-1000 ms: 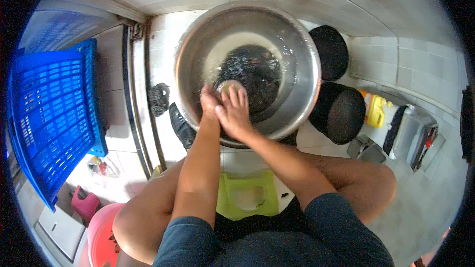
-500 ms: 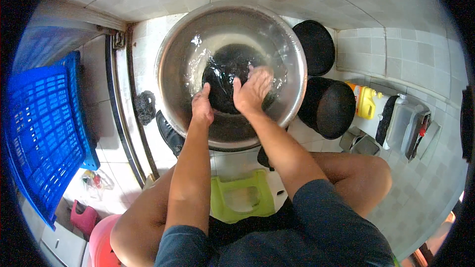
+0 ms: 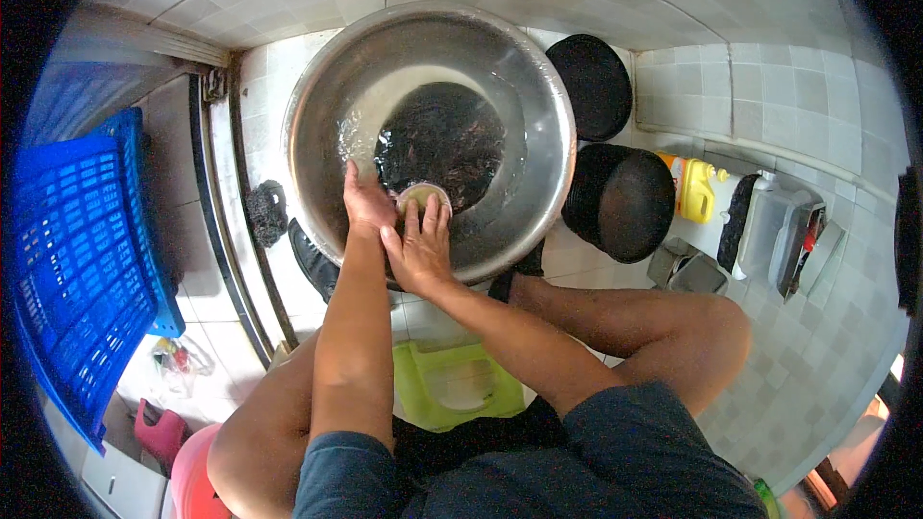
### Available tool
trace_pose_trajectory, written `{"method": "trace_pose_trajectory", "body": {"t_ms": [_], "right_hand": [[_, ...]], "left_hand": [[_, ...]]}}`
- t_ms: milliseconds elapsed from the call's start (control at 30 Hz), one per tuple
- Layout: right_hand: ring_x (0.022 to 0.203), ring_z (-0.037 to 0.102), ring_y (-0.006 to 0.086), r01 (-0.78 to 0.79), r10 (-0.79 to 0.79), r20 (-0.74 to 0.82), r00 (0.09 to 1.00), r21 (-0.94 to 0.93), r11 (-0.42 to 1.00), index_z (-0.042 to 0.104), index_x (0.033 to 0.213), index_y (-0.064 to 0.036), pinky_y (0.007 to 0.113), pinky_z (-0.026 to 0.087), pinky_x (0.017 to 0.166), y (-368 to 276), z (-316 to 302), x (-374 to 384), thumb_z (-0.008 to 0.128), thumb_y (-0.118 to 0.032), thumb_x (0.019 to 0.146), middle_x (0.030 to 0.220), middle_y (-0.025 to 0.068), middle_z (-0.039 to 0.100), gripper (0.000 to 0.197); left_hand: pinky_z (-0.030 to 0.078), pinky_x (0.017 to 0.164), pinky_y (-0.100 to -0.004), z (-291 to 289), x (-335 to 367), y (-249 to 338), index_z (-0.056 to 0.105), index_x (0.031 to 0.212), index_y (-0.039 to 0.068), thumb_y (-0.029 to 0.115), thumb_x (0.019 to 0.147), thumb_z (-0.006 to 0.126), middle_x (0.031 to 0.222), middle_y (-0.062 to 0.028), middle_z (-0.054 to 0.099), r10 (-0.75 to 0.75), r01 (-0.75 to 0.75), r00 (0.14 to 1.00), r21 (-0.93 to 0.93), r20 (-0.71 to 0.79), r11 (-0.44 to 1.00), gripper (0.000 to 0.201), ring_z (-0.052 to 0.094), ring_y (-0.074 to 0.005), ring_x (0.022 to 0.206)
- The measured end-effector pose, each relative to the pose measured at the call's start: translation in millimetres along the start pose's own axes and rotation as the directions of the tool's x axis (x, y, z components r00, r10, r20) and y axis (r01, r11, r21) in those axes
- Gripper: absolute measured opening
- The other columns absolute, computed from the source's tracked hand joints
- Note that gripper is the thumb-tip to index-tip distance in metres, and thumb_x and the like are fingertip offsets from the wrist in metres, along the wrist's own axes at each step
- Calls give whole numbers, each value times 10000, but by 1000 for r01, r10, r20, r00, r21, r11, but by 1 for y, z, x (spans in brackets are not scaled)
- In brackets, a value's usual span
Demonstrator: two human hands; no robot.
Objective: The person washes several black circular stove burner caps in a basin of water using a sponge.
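Inside a wide steel basin (image 3: 317,106), my hands work over its near part. A small round thing with a pale rim (image 3: 438,190), like a shallow cup or lid, is under the fingers of my right hand (image 3: 421,250), which grips it. The thumb of that hand lies along its left side. My left hand (image 3: 367,204) is close beside it on the left, thumb spread upward and palm turned toward it; its other fingers are partly hidden. Water covers the basin's bottom, where a large dark round patch (image 3: 442,135) shows; I cannot make out what it is.
Black round pans (image 3: 588,86) and more black round pieces (image 3: 635,204) stand right of the basin. Beyond them are a yellow bottle (image 3: 697,190) and clear containers (image 3: 781,231). A green stool (image 3: 452,384) stands between my legs. Blue baskets (image 3: 82,259) lean at the left.
My right hand has come back toward me and left, from mid-basin to beside my left hand. The small round thing now shows under its fingers. The water looks calmer.
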State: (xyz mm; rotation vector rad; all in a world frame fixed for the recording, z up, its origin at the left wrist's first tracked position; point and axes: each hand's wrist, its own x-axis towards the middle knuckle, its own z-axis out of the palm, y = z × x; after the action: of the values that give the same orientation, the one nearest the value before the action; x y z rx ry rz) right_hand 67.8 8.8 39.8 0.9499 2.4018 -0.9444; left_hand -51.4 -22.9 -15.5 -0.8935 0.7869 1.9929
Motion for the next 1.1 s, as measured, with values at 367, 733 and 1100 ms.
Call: {"method": "trace_pose_trajectory", "body": {"t_ms": [367,733,1100], "right_hand": [[1502,9,548,-280,226,-354,908,-110,954,29,1554,123,589,-16,1222,65,-39,103,381,-606,995,1615,385,20,983],[1500,164,472,559,-567,-156,809,-93,824,448,1475,-16,598,104,1220,25,-2,53,511,-470,978,1620,190,264,676],[1547,101,396,254,-262,-13,965,-201,946,279,1585,-146,529,80,1251,0,-101,178,344,-513,1045,1678,144,170,656]], "left_hand": [[301,1181,-469,16,-3,-8,516,1440,63,411,1031,474,1461,-105,554,-169,178,983,132,-77,975,539,490,-305,1353],[356,1161,-492,-5,10,-7,484,1408,0,494,1026,391,1459,-203,497,109,-107,991,32,-79,994,631,494,-388,1321],[535,909,-472,24,-11,-6,586,1262,27,254,949,718,1230,-127,665,9,56,965,239,-261,969,408,658,-300,1094]]}}
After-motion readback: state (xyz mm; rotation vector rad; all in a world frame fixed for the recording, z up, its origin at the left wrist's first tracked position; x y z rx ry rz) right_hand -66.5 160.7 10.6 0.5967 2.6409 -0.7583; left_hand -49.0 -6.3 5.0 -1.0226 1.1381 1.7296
